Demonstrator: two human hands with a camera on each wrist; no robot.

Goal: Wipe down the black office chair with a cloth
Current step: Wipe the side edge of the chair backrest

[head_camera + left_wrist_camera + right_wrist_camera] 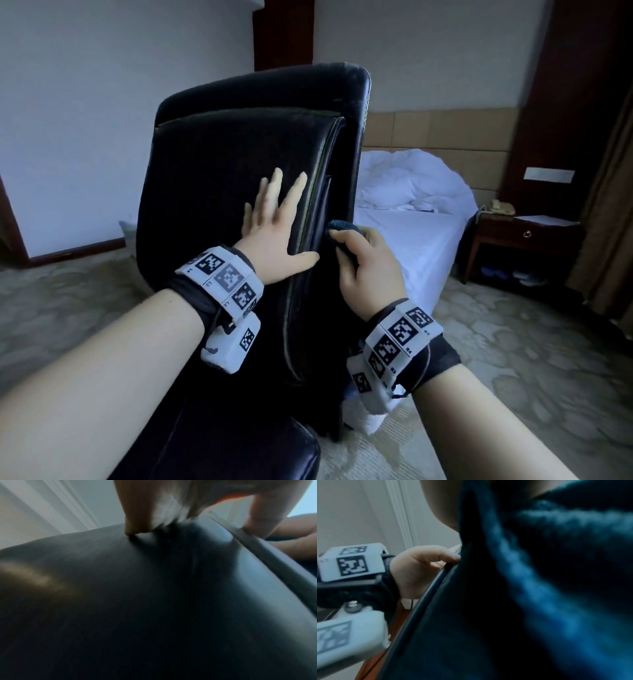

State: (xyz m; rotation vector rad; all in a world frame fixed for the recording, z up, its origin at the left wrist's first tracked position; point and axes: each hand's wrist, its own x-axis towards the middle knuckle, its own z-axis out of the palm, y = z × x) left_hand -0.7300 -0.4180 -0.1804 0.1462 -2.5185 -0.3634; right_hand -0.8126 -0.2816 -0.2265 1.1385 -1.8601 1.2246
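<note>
Bracing glossy black chair (239, 154) – left hand (274, 236) flat | right hand (368, 270) gripping cloth (342, 228) (dark blue)

Left hand (274, 236) flat on the black chair (239, 154); right hand (368, 267) grips a blue cloth (342, 226) against its side edge

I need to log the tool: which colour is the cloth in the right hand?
Dark blue. The cloth shows best in the right wrist view.
</note>
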